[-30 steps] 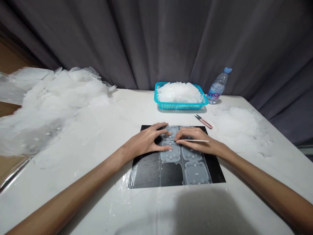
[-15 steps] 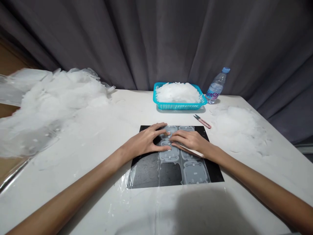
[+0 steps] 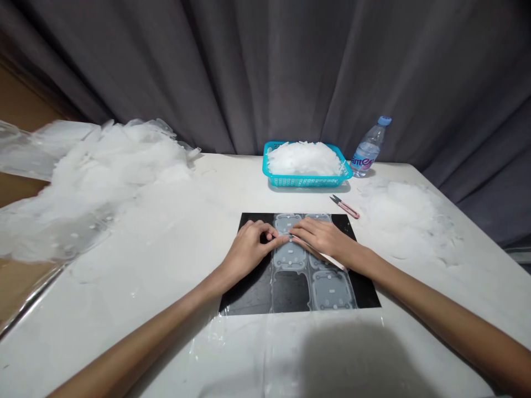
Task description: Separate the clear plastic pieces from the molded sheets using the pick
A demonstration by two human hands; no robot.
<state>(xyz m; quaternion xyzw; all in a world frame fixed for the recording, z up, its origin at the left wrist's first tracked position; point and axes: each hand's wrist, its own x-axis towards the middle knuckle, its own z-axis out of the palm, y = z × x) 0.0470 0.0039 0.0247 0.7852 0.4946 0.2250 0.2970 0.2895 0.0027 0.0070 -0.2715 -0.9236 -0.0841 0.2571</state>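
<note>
A clear plastic sheet with several frosted, rounded-square pieces (image 3: 332, 291) lies over a black mat (image 3: 365, 293). One front cell of the sheet is a cut-out with black showing through. My left hand (image 3: 251, 243) rests at the sheet's left side, its thumb and forefinger pinched together by the joint between two pieces. What they pinch is too small to make out. My right hand (image 3: 321, 237) lies over the right column, closed round a slim pale stick-like tool (image 3: 334, 261). The tool's tip end is close to my left fingertips, and its kind is partly hidden by the hand.
A turquoise basket (image 3: 309, 181) heaped with white pieces stands at the back, beside a water bottle (image 3: 365, 152). Pink-handled thread snips (image 3: 345, 207) lie before them. A pile of plastic sheets (image 3: 116, 166) covers the left; white, filmy scraps (image 3: 409, 221) lie right.
My left hand has gone from spread fingers to a thumb-and-forefinger pinch at the sheet. My right hand stays almost in place with the tool. The view has shifted slightly.
</note>
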